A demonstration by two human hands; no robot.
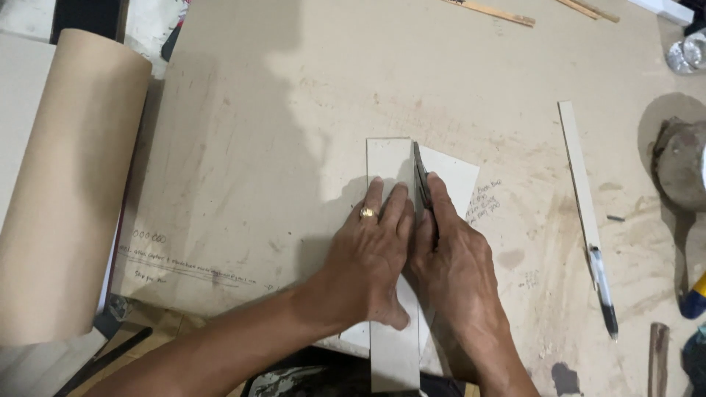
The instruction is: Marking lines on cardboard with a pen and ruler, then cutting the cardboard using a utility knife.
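Pressing down: left hand (371, 254) lies flat, fingers stretched out and close together, on a long pale strip (390, 162) that works like a straightedge. Gold ring on one finger. It's pushing, not gripping anything.
Cutting hand: right hand (452, 268) sits just to the right of the left one, the two touching side by side. It's curled around a dark knife (421, 180), index finger laid along the top, and the blade pokes out past the fingertips toward the far side.
Knife spot: right along the right edge of the strip, over a pale sheet (460, 180) lying underneath.
Sheet: sticks out to the right of the strip at a slight angle, its far-right corner showing. How far the cut goes I honestly can't tell, the hands cover it.
Strip: runs from the near edge of the table (294, 110) out toward the middle, pretty much straight away from the person.
Table: big tan board, scuffed and stained, with some pen scribbles on it near the left and right of the hands.
Left side: fat roll of brown paper (66, 191) lying along the table's left edge.
Right side: thin pale slat (577, 169) well apart from the hands, and a pen (603, 290) at its near end. Round grey lump (680, 165) at the far right edge.
Far edge: couple of thin wooden sticks (500, 12).
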